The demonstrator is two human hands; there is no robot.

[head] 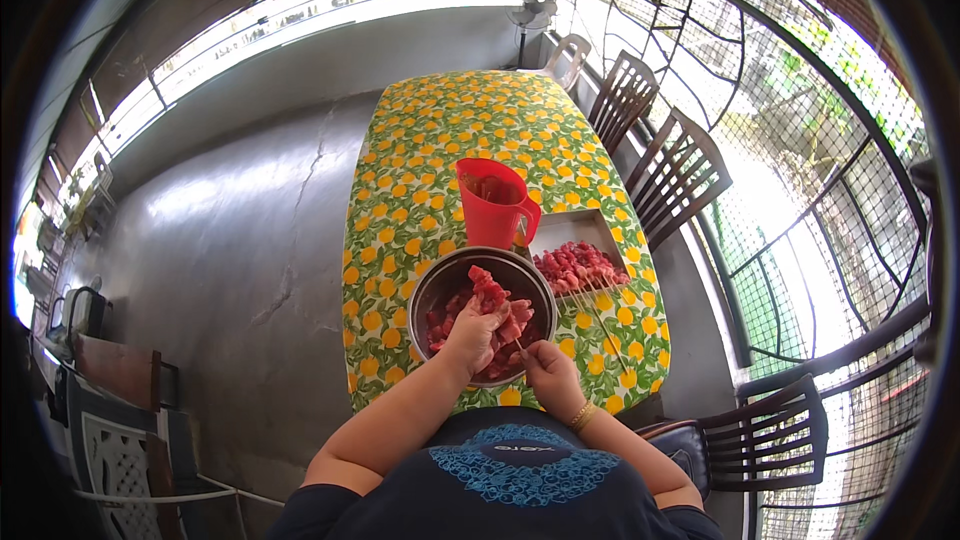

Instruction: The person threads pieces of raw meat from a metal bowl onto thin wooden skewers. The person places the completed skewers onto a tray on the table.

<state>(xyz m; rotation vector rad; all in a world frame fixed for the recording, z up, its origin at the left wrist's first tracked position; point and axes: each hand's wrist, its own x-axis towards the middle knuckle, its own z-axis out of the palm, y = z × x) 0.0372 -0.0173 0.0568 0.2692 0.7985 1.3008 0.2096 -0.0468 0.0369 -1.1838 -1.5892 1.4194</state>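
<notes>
My left hand [476,334] grips pieces of raw red meat [489,289] above a round steel bowl [414,307]. More meat lies inside the bowl. My right hand [551,371] pinches a thin wooden skewer [519,345] at the bowl's right rim; its upper end meets the meat by my left hand. Right of the bowl, a rectangular metal tray [555,226] holds a pile of skewered meat [577,266], with sticks jutting over its near edge. A red plastic pitcher [491,221] with sticks inside stands just behind the bowl.
A tablecloth with yellow fruit and green leaves [472,120] covers the long table. Wooden chairs [679,172] line its right side, and another chair [765,435] stands near my right elbow. At the far end are a plastic chair [571,60] and a fan [532,11].
</notes>
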